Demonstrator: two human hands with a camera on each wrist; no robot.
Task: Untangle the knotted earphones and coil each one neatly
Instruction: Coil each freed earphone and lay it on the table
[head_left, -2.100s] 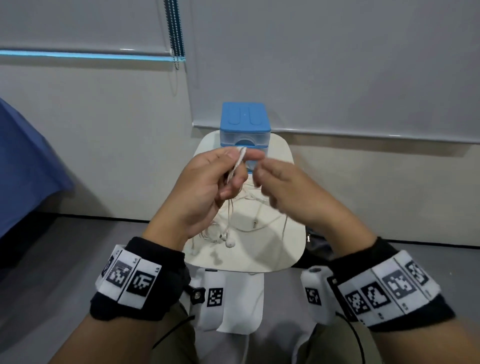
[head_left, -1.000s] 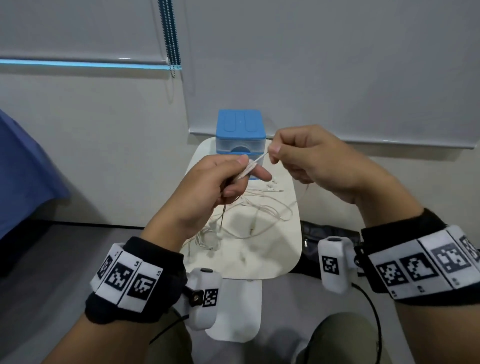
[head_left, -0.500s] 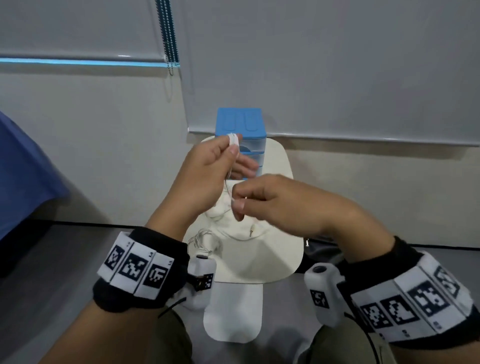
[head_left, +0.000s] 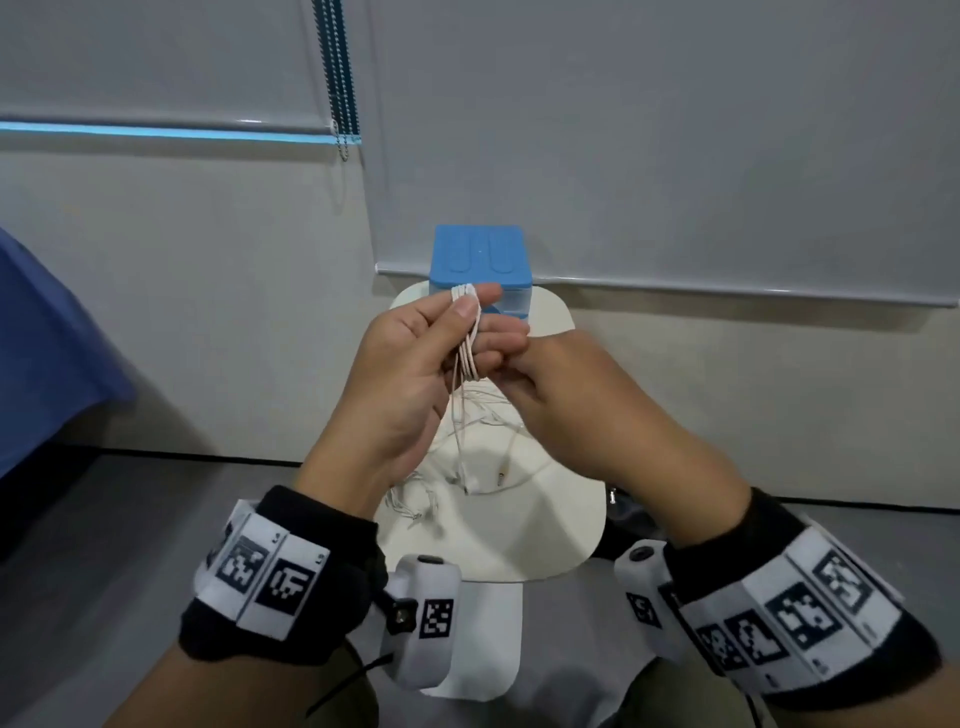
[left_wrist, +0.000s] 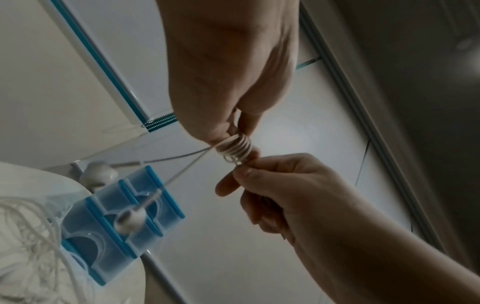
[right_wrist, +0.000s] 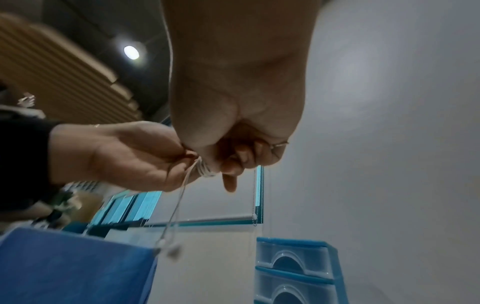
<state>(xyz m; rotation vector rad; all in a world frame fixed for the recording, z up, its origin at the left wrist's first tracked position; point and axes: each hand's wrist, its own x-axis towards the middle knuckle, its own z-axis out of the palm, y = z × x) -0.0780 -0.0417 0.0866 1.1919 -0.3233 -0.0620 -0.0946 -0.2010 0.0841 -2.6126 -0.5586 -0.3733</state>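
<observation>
Above the table (head_left: 545, 551), left hand (head_left: 410, 374) pinching coiled earphone cable (head_left: 467, 338), right hand (head_left: 566, 395) gripping its end

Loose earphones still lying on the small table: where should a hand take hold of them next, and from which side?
Probably pinch the loose earphones by the plug-end stem, coming from above on the near side: it lies apart from the tangle on the table, while the drawer box blocks the far side.

The earphone cord (head_left: 467, 338) is white, and so are the loose earphones (head_left: 467, 467) lying on the cream-coloured table (head_left: 561, 540). The little drawer box (head_left: 480, 254) has a bright blue top and see-through pale blue drawers. Both wristbands (head_left: 270, 577) are black with white panels printed in black-and-white square codes. A blue cloth (head_left: 47, 343) hangs at the side.
</observation>
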